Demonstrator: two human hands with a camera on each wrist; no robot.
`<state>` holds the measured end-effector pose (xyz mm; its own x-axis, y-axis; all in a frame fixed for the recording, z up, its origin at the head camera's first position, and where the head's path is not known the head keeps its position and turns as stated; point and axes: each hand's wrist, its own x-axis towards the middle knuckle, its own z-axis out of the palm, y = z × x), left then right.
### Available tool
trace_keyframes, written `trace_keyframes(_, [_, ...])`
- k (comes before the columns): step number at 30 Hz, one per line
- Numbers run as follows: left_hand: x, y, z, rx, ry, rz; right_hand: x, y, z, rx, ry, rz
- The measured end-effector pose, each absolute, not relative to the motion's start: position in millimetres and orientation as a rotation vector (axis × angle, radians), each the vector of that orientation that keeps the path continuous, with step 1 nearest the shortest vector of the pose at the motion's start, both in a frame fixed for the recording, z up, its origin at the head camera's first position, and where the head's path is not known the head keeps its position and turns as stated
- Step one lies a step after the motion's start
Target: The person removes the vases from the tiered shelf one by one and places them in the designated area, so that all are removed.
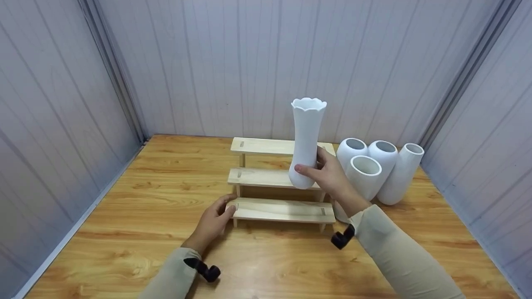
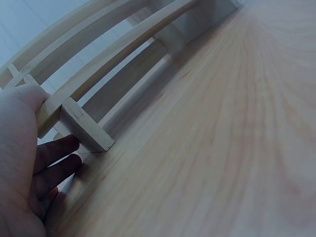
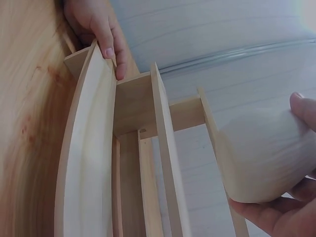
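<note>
My right hand (image 1: 330, 172) grips a tall white vase (image 1: 306, 137) with a scalloped rim, thumb and fingers round its lower part. The vase is upright, raised in front of the upper tiers of a three-tier wooden stand (image 1: 282, 209). In the right wrist view the rounded bottom of the vase (image 3: 261, 158) shows beside the stand's top tier. My left hand (image 1: 214, 220) holds the left end of the lowest tier, its thumb on top of the board. Seen from the left wrist, its fingers (image 2: 57, 148) curl beside the stand's end leg (image 2: 86, 126).
Several white vases stand close together right of the stand: a short wide one (image 1: 365, 178) in front, a slim leaning-looking one (image 1: 401, 176) at the right. Pale panel walls (image 1: 208, 70) enclose the wooden table (image 1: 137, 207) at the back and both sides.
</note>
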<state>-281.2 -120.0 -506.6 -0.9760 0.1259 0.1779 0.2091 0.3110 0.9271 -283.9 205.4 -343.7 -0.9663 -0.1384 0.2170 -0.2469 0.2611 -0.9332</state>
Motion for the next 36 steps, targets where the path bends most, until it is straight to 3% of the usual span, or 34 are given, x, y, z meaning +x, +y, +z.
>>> trace_keyframes(36, [-284,-120,-508,-0.299,-2.498,-1.752,-258,291,-295,0.18,-2.398,1.577])
